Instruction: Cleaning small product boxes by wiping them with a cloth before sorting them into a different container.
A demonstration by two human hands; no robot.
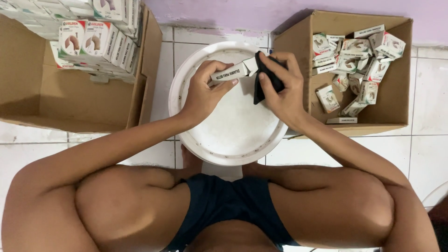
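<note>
I see a small white carton (232,73) pinched in the left hand (205,91), above the round white tray (233,135). The right hand (282,88) grips a black fabric piece (262,84) at the carton's open end. Cardboard boxes (394,112) of cartons flank the tray.

White tiled floor (427,100), lilac wall (219,11)

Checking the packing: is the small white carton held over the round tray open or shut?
Open: the small white carton has its end flap lifted where the right hand pushes in a black item.
</note>
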